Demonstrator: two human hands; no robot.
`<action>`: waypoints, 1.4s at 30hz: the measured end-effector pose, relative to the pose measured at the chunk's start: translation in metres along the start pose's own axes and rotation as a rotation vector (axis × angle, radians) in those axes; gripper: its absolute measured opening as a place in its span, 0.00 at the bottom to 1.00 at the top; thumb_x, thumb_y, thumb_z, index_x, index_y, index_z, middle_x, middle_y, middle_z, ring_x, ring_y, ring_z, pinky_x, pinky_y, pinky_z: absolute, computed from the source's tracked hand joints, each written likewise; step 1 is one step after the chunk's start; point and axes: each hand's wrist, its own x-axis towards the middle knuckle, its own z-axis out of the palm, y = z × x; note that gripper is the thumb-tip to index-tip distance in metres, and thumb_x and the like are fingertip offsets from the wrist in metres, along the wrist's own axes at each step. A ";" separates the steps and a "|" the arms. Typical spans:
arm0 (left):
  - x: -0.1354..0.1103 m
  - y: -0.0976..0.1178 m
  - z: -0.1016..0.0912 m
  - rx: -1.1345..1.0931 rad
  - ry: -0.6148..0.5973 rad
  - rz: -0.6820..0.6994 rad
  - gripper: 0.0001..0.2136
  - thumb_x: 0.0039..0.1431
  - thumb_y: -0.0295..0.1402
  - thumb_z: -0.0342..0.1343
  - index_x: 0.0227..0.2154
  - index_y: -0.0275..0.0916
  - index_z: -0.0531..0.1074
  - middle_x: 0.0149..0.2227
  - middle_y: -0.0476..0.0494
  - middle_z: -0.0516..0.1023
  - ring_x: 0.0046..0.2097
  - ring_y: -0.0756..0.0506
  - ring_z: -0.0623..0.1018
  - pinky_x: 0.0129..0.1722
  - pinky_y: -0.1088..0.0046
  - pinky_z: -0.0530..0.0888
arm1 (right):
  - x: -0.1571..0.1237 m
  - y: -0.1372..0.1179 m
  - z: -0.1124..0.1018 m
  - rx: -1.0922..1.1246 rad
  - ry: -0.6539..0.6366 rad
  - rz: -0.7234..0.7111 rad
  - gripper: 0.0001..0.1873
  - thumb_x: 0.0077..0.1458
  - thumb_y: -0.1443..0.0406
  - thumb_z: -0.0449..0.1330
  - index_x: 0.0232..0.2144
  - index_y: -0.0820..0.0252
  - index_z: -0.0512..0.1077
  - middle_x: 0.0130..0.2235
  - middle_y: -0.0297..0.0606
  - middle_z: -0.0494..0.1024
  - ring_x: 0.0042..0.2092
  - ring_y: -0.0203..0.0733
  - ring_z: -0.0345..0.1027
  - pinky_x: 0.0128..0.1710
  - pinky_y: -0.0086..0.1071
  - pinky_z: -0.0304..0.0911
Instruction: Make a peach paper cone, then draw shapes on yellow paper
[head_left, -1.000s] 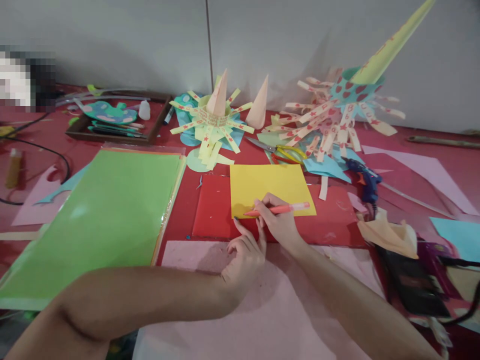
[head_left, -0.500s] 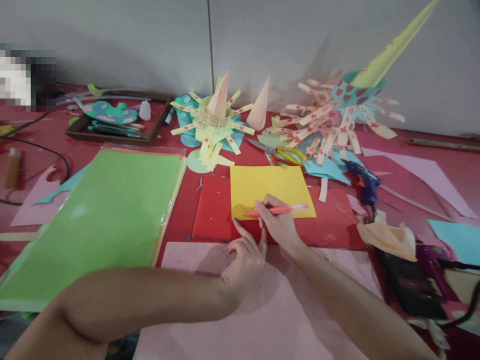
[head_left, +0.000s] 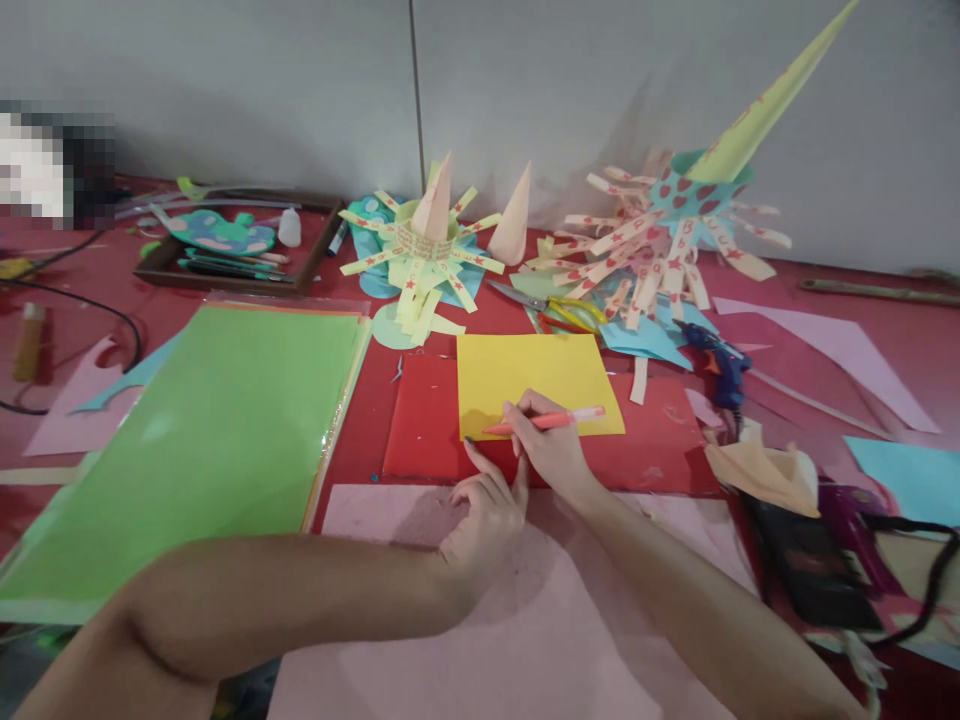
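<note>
A yellow sheet of paper [head_left: 540, 375] lies on a red board [head_left: 424, 420]. My right hand [head_left: 551, 450] grips an orange-pink pen [head_left: 555, 420] with a clear end, its tip at the sheet's lower left part. My left hand [head_left: 487, 510] rests just below, index finger stretched to the sheet's bottom left edge and thumb spread toward my right hand; it holds nothing. Beneath my forearms is a large pale pink sheet [head_left: 450, 680].
Left lies a stack of green paper [head_left: 240, 430]. Behind stand paper cones [head_left: 512, 220] and fringed paper crafts [head_left: 675, 250], with scissors [head_left: 566, 308] in front. A glue gun [head_left: 720, 365], a black phone-like object [head_left: 810, 570] and a tray [head_left: 300, 270] surround the work.
The view has shifted slightly, so the background objects on the right sit a little further left. Both hands and the pen keep nearly the same place on the yellow sheet.
</note>
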 end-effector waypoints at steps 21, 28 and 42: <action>0.000 0.000 0.001 -0.063 0.029 -0.026 0.23 0.56 0.25 0.41 0.56 0.33 0.56 0.39 0.27 0.77 0.19 0.50 0.70 0.18 0.73 0.65 | -0.001 0.002 0.000 -0.014 -0.004 0.003 0.17 0.52 0.61 0.54 0.16 0.58 0.57 0.12 0.23 0.57 0.15 0.28 0.52 0.17 0.25 0.52; 0.000 0.002 0.002 -0.058 0.032 -0.040 0.24 0.54 0.24 0.41 0.56 0.32 0.55 0.39 0.26 0.76 0.19 0.49 0.70 0.18 0.72 0.65 | -0.002 0.001 0.000 0.051 0.024 -0.024 0.18 0.55 0.56 0.51 0.18 0.58 0.59 0.12 0.24 0.58 0.15 0.29 0.52 0.17 0.25 0.50; 0.001 0.001 0.003 -0.065 0.033 -0.018 0.25 0.53 0.24 0.42 0.57 0.34 0.54 0.38 0.29 0.77 0.18 0.49 0.70 0.17 0.73 0.64 | -0.001 0.004 0.000 -0.086 0.050 -0.093 0.16 0.51 0.56 0.56 0.18 0.57 0.59 0.19 0.27 0.61 0.21 0.31 0.55 0.22 0.27 0.53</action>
